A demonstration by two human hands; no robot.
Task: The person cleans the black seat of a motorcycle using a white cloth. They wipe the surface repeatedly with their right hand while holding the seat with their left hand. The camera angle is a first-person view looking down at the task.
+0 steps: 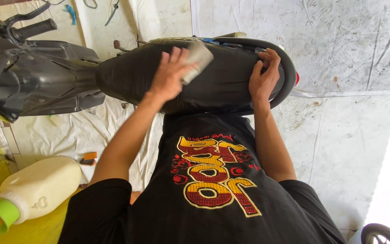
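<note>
Your left hand [170,74] presses flat, fingers together, on the grey pad [197,61] at the seat's [132,77] 12 o'clock, while your right hand [263,77], fingers clamped on the rear edge at 3 o'clock, can slip if you push too hard

Seat [213,86] fills the middle under both my hands. At 9 o'clock the handlebar [32,28] and front body panels [37,81] block passage. Pale jug [39,187] lies at 8. White sheet [353,49] from 1 to 4 gives open room.
</note>
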